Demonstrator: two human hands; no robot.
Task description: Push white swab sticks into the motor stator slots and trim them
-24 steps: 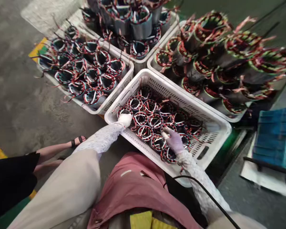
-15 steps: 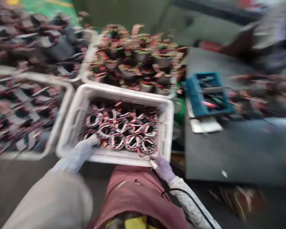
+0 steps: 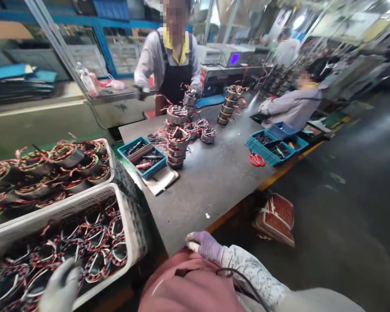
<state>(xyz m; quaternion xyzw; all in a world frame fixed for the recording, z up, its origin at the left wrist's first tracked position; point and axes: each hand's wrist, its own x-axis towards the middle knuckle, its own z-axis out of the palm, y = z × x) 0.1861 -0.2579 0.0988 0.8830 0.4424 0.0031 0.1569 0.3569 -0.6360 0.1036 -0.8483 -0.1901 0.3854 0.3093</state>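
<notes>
My left hand [image 3: 63, 284], in a pale glove, reaches over the near side of a white plastic crate [image 3: 134, 234]. Its fingers are apart above the wire-wound motor stators [image 3: 97, 262] standing in rows inside. No stator is lifted in it, and part of the hand leaves the frame's lower edge. My right hand [image 3: 206, 246], in a purple glove with whitish fingertips, is beside the near edge of the grey worktable [image 3: 185, 203], just in front of my apron. Its fingers are bent together, with nothing visible between them.
A second crate [image 3: 108, 162] of stators stands behind. The table bears stator stacks [image 3: 177, 145], blue parts trays [image 3: 143, 158], [image 3: 274, 145] and red scissors [image 3: 256, 159]. A co-worker [image 3: 173, 56] stands across; another person [image 3: 294, 104] sits at right. A reddish woven stool [image 3: 276, 219] is on the floor.
The view has swung up and right, bringing the table and people into sight. My right hand has left the crate's rim for the table edge. My left hand is now over the stators.
</notes>
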